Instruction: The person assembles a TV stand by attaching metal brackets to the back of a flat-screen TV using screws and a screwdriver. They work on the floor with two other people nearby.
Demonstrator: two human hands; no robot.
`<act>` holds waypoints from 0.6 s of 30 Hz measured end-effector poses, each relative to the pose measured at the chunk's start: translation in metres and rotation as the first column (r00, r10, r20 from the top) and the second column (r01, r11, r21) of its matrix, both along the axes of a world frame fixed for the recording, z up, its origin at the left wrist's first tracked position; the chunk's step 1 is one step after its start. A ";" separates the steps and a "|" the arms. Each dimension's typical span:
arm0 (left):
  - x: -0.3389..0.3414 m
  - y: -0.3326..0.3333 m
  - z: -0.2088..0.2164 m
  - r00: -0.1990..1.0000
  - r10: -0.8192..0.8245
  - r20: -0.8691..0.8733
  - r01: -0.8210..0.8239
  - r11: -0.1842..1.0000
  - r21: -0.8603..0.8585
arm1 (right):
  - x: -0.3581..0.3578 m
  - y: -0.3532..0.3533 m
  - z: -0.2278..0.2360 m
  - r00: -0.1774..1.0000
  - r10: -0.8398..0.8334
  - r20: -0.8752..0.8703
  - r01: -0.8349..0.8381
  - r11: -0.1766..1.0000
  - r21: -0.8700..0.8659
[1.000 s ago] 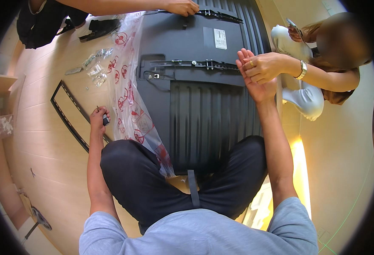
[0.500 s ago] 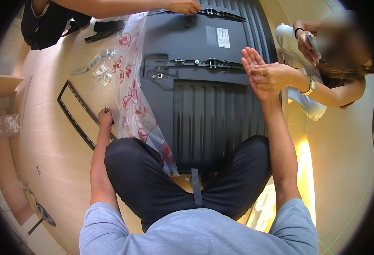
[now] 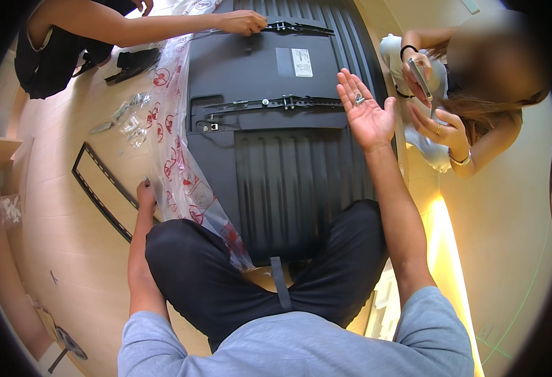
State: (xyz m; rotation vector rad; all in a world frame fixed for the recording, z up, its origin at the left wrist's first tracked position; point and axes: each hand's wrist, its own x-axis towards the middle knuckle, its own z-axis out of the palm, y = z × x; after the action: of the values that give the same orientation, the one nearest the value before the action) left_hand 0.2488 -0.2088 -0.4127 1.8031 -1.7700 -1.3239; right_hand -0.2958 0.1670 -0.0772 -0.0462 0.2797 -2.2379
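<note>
My right hand point(image 3: 370, 122) is held palm up above the right edge of a large black television panel point(image 3: 285, 188), fingers stretched out. A few small metal pieces, like screws point(image 3: 358, 99), lie on it at the base of the fingers. Low on the left, my left hand point(image 3: 145, 195) is closed, with a tiny shiny tip point(image 3: 145, 180) showing at the fingers; what it grips is too small to name. It is beside a slotted black metal frame point(image 3: 100, 200) on the floor. Two black mounting rails point(image 3: 285, 102) cross the panel's back.
Clear plastic wrap with red prints point(image 3: 182, 173) runs along the panel's left edge. Small plastic bags point(image 3: 133, 122) lie on the floor. A co-worker's hand point(image 3: 243, 23) touches the far rail. At the right, another person's hand point(image 3: 442, 129) is near a phone point(image 3: 420, 80).
The person at the right has drawn a hand back from my right palm, where small metal pieces now show. The far co-worker's hand has shifted left in view. My left hand stays low.
</note>
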 end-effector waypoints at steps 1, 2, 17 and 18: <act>-0.001 0.000 0.000 1.000 -0.001 -0.025 0.001 1.000 0.001 | 0.000 0.000 0.000 1.000 -0.010 -0.008 0.010 1.000 0.019; -0.003 0.002 0.000 0.999 0.000 -0.049 0.000 1.000 0.002 | 0.001 0.000 0.001 1.000 -0.008 -0.015 0.008 1.000 0.019; -0.008 0.006 0.013 0.991 -0.089 0.095 0.097 0.992 -0.083 | -0.009 0.002 -0.016 0.993 0.115 0.009 -0.114 0.991 -0.077; -0.007 0.005 0.013 0.987 -0.098 0.126 0.109 0.991 -0.083 | -0.008 0.002 -0.014 0.989 0.139 0.048 -0.131 0.982 -0.137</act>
State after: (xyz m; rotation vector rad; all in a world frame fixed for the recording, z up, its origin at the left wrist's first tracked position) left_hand 0.2413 -0.2040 -0.3997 1.8007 -1.9784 -1.1727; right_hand -0.3034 0.1692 -0.0911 -0.0699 0.0921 -2.1159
